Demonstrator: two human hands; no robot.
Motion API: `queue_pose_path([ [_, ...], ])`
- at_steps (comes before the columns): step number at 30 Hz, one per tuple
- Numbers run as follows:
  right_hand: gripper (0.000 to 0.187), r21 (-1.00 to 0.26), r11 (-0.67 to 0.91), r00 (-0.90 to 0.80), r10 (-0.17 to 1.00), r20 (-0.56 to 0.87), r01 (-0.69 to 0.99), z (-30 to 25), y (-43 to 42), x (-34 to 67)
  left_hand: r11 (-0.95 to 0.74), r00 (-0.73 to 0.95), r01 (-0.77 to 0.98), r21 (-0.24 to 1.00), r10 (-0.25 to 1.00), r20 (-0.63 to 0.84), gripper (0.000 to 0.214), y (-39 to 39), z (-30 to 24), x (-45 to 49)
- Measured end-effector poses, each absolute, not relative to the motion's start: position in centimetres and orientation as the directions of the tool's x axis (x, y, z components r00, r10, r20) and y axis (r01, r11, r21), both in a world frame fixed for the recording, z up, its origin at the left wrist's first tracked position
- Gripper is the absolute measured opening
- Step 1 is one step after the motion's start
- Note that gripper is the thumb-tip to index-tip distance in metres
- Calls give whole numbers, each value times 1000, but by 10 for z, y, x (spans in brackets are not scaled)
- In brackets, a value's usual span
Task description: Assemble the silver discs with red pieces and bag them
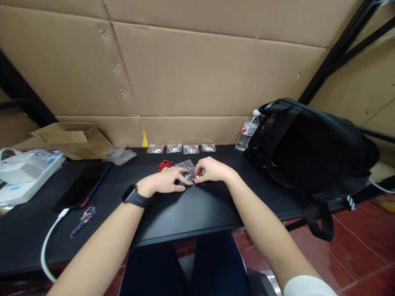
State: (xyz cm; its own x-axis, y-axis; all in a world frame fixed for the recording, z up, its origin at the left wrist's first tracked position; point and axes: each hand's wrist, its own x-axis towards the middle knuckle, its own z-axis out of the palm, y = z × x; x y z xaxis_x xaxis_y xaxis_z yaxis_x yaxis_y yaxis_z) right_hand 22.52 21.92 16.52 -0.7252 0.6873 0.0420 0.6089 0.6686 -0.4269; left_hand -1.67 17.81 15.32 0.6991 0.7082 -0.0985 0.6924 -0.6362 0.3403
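The right hand [212, 169] has its grip nearly closed, thumb and fingertips brought together in a pinch around a small metallic and red item [198, 172], most of which the fingers cover, so its full shape cannot be told. That item sits low over the black tabletop [185, 213], at the right edge of a clear plastic bag [186, 165] lying flat there. The left hand [166, 179], palm down, has a loose, open grip: the fingers reach toward the bag, the index fingertip near the pinched item and the thumb set apart below; whether it presses on the plastic or only rests over it, I cannot tell. Just beyond its knuckles lies a small heap of red cord [165, 165]. Behind the hands, four clear packets with red and silvery contents stand apart in a row near the cardboard wall [191, 82]: the first [155, 149], second [174, 148], third [191, 149] and fourth [208, 147], counted from the left.
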Motion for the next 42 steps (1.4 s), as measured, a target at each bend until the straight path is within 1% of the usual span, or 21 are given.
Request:
queue_pose_path([
  [3,23,-430,688,-727,679,97,585,160,221,220,-644,705,683,344,704,-84,38,179,152,-17],
  [5,23,-452,679,-720,685,106,579,158,222,219,-645,707,680,348,703,-77,39,179,151,-17],
  [10,29,-568,631,-750,661,37,528,158,224,223,-655,719,660,368,692,-60,37,181,149,-18],
  [12,28,-573,629,-749,661,38,526,157,224,222,-660,723,655,368,690,-47,37,181,148,-18],
  [14,26,-538,633,-711,698,86,556,155,225,219,-673,730,645,361,682,-33,38,182,146,-19],
  [17,30,-454,622,-622,764,173,638,152,226,214,-696,740,633,339,672,-3,39,182,144,-19],
  [20,35,-372,581,-547,812,205,724,152,225,212,-696,732,643,318,681,11,39,180,144,-17],
  [23,36,-310,545,-497,838,226,779,151,225,210,-686,721,658,311,693,4,41,178,147,-15],
  [27,36,-268,533,-472,842,261,803,145,225,203,-659,701,684,312,712,-31,44,175,150,-15],
  [31,28,-266,514,-439,849,294,816,136,230,196,-643,689,700,311,722,-58,42,175,150,-16],
  [33,24,-297,540,-457,835,306,787,133,234,196,-653,698,687,318,715,-40,39,175,150,-17],
  [34,24,-321,579,-497,813,305,750,133,236,198,-667,710,670,325,704,-20,37,176,151,-17],
  [37,34,-410,734,-674,670,309,542,136,239,205,-713,736,604,356,671,94,25,178,155,-17],
  [38,33,-430,769,-711,622,329,473,139,239,208,-720,729,589,366,669,144,24,178,156,-18],
  [40,22,-441,804,-718,573,396,398,144,239,214,-721,693,582,376,682,235,28,181,155,-18],
  [41,20,-436,811,-706,567,425,389,147,240,216,-718,672,587,374,690,269,33,182,154,-18],
  [42,25,-430,814,-695,568,442,391,148,240,219,-712,652,599,367,699,292,39,184,151,-18],
])
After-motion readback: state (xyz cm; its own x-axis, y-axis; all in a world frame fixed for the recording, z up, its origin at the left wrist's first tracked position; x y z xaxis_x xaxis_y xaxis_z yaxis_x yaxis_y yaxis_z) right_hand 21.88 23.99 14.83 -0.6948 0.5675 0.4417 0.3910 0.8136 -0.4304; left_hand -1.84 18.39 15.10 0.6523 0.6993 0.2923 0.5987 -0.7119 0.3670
